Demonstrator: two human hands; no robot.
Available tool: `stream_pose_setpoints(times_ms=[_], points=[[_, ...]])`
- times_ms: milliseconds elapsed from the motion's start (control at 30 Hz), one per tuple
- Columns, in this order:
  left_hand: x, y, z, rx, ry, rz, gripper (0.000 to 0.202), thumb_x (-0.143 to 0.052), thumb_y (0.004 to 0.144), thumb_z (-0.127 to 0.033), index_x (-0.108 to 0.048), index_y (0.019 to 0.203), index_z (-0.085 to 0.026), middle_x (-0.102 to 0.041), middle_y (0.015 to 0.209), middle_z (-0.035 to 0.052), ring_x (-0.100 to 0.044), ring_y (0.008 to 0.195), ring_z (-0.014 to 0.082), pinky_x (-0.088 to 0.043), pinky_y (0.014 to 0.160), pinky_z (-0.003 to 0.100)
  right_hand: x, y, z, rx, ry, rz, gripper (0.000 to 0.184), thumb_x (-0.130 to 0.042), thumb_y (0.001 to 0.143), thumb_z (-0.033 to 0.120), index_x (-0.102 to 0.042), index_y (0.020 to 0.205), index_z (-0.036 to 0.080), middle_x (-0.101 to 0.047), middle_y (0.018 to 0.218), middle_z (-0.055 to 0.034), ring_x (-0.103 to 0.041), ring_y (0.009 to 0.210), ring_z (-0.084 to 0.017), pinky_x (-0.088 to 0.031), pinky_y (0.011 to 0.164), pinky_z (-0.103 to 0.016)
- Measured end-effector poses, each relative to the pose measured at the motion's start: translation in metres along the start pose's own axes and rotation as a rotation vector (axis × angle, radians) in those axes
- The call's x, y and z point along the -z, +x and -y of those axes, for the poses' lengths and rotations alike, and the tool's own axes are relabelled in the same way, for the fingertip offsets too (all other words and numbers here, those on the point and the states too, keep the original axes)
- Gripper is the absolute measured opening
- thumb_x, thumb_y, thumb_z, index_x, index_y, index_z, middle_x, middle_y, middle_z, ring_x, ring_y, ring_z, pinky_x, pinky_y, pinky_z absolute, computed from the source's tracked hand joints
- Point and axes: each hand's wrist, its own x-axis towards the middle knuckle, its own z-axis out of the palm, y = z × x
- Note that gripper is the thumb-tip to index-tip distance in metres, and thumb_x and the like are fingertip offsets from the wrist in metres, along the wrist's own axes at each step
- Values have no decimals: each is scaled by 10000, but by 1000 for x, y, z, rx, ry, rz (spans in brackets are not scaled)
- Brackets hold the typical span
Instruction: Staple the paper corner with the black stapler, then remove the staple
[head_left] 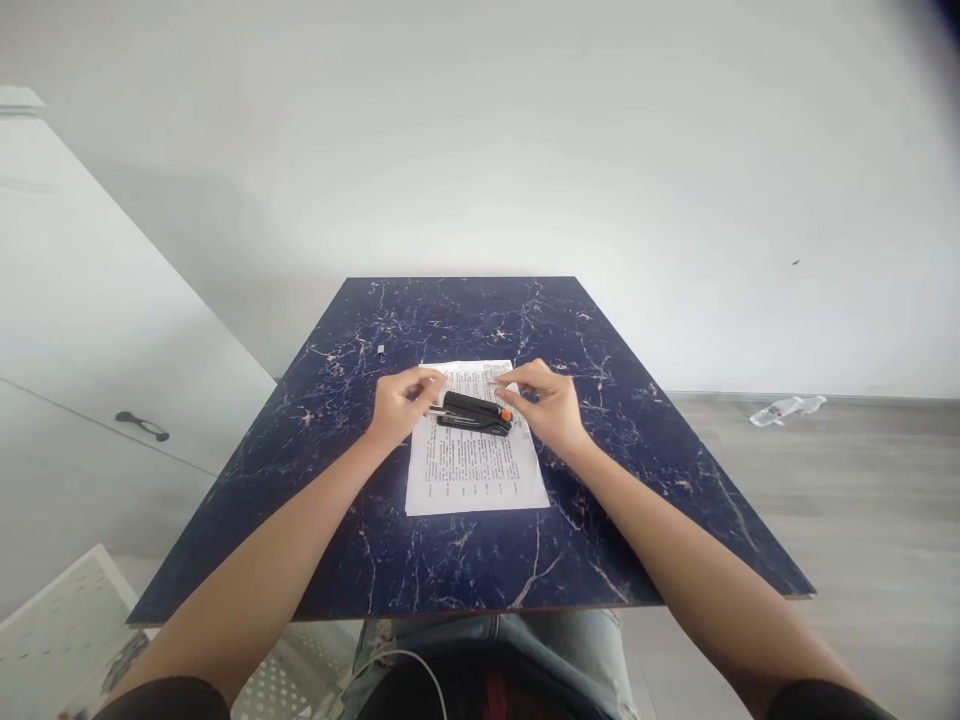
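A black stapler [474, 416] with an orange part at its right end lies across printed paper sheets [480, 492]. From its left end sticks out a thin silver metal piece [437, 410]. My left hand [396, 408] is closed in a pinch beside that end; whether it touches the metal piece or holds something small, I cannot tell. Above the orange end, my right hand [549, 402] pinches thumb and forefinger over the paper. Something small and pale shows at its fingertips, too small to name.
The sheets lie on a dark blue marbled table [465, 570]. A small greyish item [381, 350] is at the back left. A white cabinet [90, 330] stands to the left, and a clear crumpled plastic item [786, 409] lies on the floor at right.
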Motion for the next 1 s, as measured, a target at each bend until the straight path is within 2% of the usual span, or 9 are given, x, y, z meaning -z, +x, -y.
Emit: stream_pose_setpoints(times_ms=[100,167,233,300,433,533,667,833,1000], points=[[26,12,32,74,405,-229,260,-610,991,-370,-759,903,-175,-677,650,11,-630,556,136,-507,629,249,29,10,-40,101,-360,32,188,-641,973,202,-822,942,246,-776,955,-57,-614,920,-260,-523,840,-436],[44,19,54,197,636,-267,260,-556,994,-324,-748,905,-172,-706,714,47,-678,661,186,-535,740,297,47,14,-68,32,-569,111,224,-615,943,146,-825,918,219,-776,966,-82,-621,957,-280,-529,880,-439],[57,22,71,303,795,-194,259,-534,983,-291,-750,1038,-158,-761,966,127,-724,919,266,-544,901,376,59,16,-93,-108,-706,163,249,-594,915,119,-824,928,214,-776,1013,-83,-645,1001,-280,-540,910,-409],[61,22,83,363,899,-64,369,-527,987,-320,-698,1263,-144,-682,1321,199,-635,1238,349,-487,1062,477,64,16,-110,-183,-745,177,272,-581,880,95,-823,916,214,-777,1015,-78,-675,987,-268,-549,921,-382],[57,20,92,412,930,223,533,-415,1051,-384,-483,1547,-202,-373,1676,151,-321,1549,375,-289,1224,620,62,14,-122,-214,-747,201,334,-534,870,93,-823,1002,197,-776,1065,-78,-700,978,-244,-545,980,-358],[55,20,89,395,917,268,468,-401,1061,-376,-540,1484,-236,-441,1638,131,-350,1533,364,-275,1222,642,58,13,-124,-200,-751,232,390,-496,908,126,-797,1155,159,-740,1235,-103,-660,1115,-268,-510,1061,-380],[56,23,83,324,912,202,298,-505,1015,-311,-647,1257,-211,-641,1366,145,-585,1280,327,-458,1099,523,55,11,-127,-211,-768,257,495,-461,918,131,-708,1348,141,-671,1404,-98,-609,1186,-308,-495,1080,-442],[56,25,86,332,960,103,324,-571,984,-295,-636,1266,-149,-654,1229,172,-606,1180,325,-483,1058,461,53,11,-130,-241,-780,268,580,-423,928,125,-596,1480,163,-615,1488,-78,-575,1234,-328,-497,1066,-484],[55,24,87,344,972,145,240,-554,987,-282,-739,1075,-157,-664,1139,176,-624,1141,339,-481,1055,446,53,11,-128,-243,-785,256,621,-406,927,109,-533,1531,170,-583,1521,-88,-554,1272,-325,-490,1058,-485]])
